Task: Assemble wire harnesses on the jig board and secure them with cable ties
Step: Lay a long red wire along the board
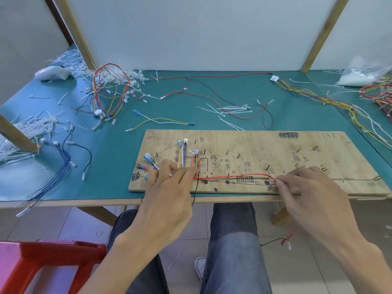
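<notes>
Pinching the seemingly light, springy red wire (233, 176) at 3 o'clock between right hand (307, 194) fingers (280, 183), pinning its 9 o'clock bend to jig board (275, 145) under curled left hand (167, 194) fingers (187, 171).

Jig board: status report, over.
Left hand holds red wire by the pegs. Right hand pinches it, stretched along jig board front. Black wire dangles off edge.

red wire (233, 177) stretched along near edge of jig board (297, 158) on teal bench (212, 92), left hand (167, 192) gripping it at left, right hand (307, 192) pinching it mid-board.
</notes>
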